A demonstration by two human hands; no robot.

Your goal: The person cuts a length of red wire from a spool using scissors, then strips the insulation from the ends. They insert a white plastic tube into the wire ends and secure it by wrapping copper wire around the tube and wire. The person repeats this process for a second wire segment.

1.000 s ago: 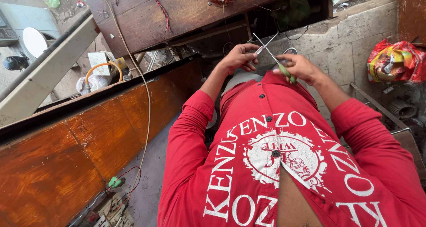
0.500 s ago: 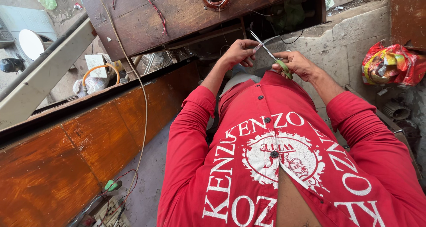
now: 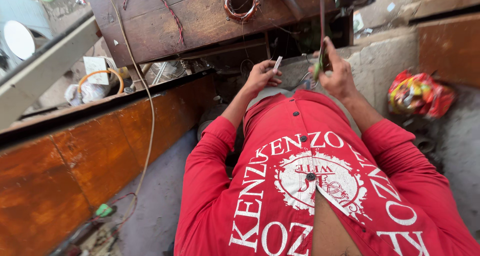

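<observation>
Overhead, beyond both your hands, runs a dark, scuffed wooden surface (image 3: 200, 21) with worn planks; a coil of copper-coloured wire (image 3: 242, 1) lies on it above your left hand, and a loose red twisted wire (image 3: 160, 3) lies further to the left. A pale cord (image 3: 142, 86) trails down from that surface, left of your left arm, across an orange-brown lacquered wooden panel (image 3: 75, 166). Below the panel the floor is grey and gritty. Right of your right hand a rough concrete ledge (image 3: 385, 56) meets a crumpled red and yellow plastic bag (image 3: 417, 93).

Your left hand (image 3: 261, 77) is curled, its fingertips pinching a small flat pale strip (image 3: 276, 63) that sticks up just above the knuckles. Your right hand (image 3: 336, 71) is closed around a thin green-handled tool (image 3: 320, 61) whose slim dark shaft rises straight up from the fist. The two hands are near each other, apart, in front of your red printed shirt (image 3: 310, 186).
</observation>
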